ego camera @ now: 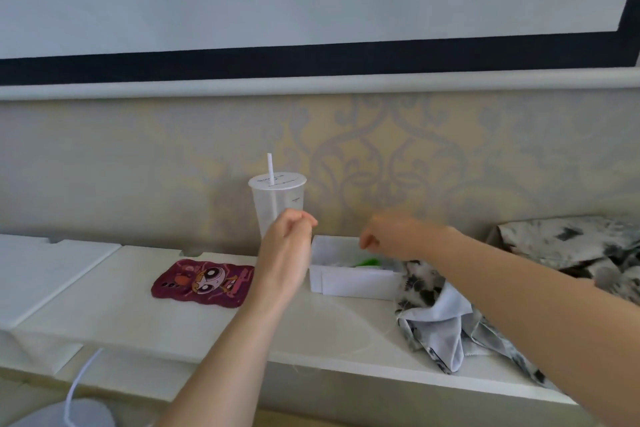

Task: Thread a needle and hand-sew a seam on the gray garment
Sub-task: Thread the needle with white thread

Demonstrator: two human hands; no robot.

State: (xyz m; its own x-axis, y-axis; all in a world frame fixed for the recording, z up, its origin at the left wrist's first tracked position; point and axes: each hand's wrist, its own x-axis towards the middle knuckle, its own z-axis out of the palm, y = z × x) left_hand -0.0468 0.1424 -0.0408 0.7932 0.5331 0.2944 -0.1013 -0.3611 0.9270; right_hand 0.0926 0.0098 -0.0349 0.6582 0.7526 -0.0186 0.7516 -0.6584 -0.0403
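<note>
My left hand [289,246] is raised in front of the plastic cup, its fingertips pinched together; whatever they hold is too small to see. My right hand [388,236] hovers over the white box [356,282], fingers curled as if pinching something fine. A faint pale thread [346,329] loops across the white shelf below the hands. The gray patterned garment [446,315] lies crumpled on the shelf under my right forearm, partly draped over the edge. No needle can be made out.
A clear plastic cup with lid and straw [277,201] stands against the wall behind my left hand. A maroon cartoon pouch [204,282] lies left of the box. More patterned cloth [571,246] is piled at the right. A white cord [79,385] hangs at lower left.
</note>
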